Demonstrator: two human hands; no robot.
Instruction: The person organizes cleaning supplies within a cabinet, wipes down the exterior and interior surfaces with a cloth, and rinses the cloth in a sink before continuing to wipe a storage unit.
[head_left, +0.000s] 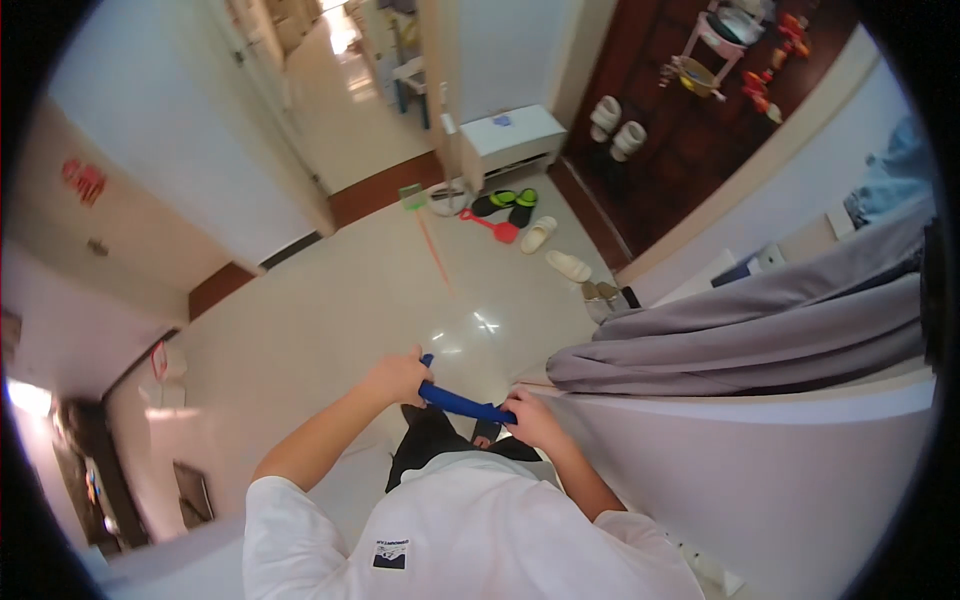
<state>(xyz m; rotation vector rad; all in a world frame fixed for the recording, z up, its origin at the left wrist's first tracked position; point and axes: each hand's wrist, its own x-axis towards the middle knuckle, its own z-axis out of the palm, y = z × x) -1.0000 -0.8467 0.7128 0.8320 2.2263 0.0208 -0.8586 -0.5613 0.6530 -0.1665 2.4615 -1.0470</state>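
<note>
A long, narrow blue strip is held out in front of my body, slanting down from left to right. My left hand is closed round its left end, and a short piece of blue sticks up past the fingers. At the other end, my right hand grips the strip with bent fingers. From this view I cannot tell whether it is cloth, a strap or something stiffer. Below the strip are my dark trousers.
A grey curtain hangs over a pale panel at my right. Farther off are white slippers, black-and-green shoes, a red toy shovel, a green-headed stick and a white cabinet beside a dark door.
</note>
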